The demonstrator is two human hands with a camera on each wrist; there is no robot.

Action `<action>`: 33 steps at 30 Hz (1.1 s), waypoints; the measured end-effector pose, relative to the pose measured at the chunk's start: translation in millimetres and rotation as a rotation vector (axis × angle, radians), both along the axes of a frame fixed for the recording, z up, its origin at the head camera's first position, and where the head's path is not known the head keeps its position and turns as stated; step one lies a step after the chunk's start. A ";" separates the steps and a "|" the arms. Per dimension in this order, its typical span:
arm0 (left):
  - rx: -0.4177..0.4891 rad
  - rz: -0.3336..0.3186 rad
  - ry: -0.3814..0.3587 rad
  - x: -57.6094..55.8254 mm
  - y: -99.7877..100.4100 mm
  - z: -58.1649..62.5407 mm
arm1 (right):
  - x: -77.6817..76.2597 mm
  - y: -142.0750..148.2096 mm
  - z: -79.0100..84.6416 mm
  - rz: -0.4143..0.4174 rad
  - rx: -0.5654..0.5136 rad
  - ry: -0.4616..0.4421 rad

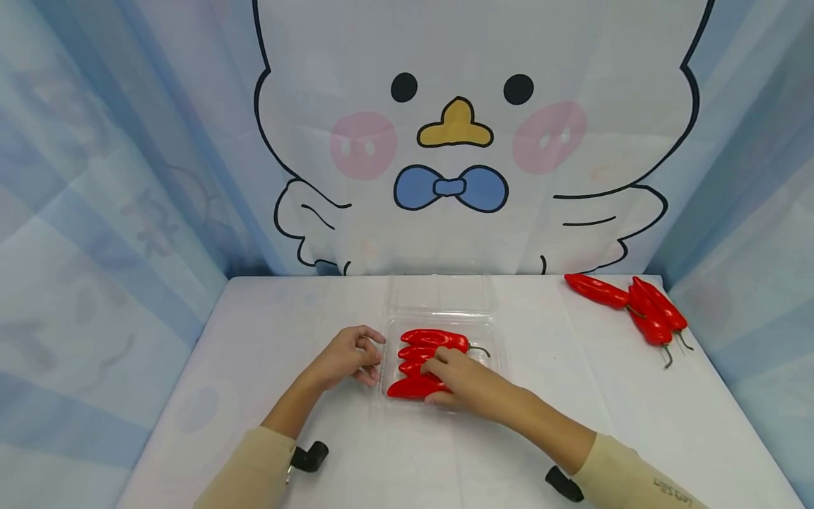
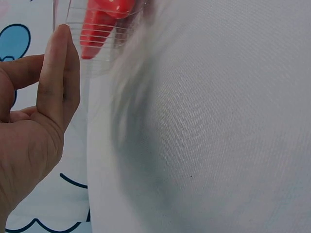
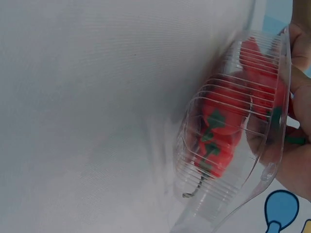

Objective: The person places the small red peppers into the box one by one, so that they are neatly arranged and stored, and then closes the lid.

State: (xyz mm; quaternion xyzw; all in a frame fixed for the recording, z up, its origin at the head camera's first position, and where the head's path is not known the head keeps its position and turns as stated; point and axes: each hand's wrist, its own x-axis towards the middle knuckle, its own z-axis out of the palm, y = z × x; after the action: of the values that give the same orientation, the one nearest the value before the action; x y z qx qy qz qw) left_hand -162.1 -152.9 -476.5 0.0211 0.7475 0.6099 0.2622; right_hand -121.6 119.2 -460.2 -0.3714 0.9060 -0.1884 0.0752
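Observation:
A clear plastic clamshell box (image 1: 439, 322) holds several glossy red chili peppers (image 1: 435, 338) lying side by side, with their green stems toward the right. My right hand (image 1: 473, 385) reaches into the box from the right. Its fingers curl over the pepper nearest me (image 1: 413, 387), and a green stem (image 3: 294, 140) shows beside the palm in the right wrist view. My left hand (image 1: 350, 357) is at the box's left side, fingers loosely bent and holding nothing. Its fingertips are close to the ribbed wall; I cannot tell whether they touch it.
Three more red chili peppers (image 1: 649, 314) lie together at the back right corner of the white table (image 1: 305, 304). The box's lid (image 1: 439, 293) is folded back toward the rear curtain (image 1: 445, 240), which carries a cartoon print. Side curtains flank the table.

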 end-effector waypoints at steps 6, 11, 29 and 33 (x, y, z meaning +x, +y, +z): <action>-0.003 -0.002 0.007 0.1 0.5 -0.7 | -0.3 1.6 0.6 0.004 -0.008 -0.052; 0.000 -0.003 0.008 0.1 0.1 -0.9 | -1.7 4.5 2.6 0.012 0.001 -0.089; 0.002 -0.011 0.008 0.0 -0.3 -2.0 | -5.2 15.6 12.1 0.056 -0.022 -0.176; 0.002 -0.011 0.010 0.1 -0.4 -1.4 | -5.7 15.7 11.9 0.055 -0.022 -0.195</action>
State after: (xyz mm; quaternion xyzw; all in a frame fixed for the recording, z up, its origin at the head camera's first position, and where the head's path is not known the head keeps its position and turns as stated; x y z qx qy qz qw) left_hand -162.0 -153.2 -477.9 0.0287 0.7480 0.6093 0.2616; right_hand -127.3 134.9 -448.3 -0.3770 0.8818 -0.2314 0.1639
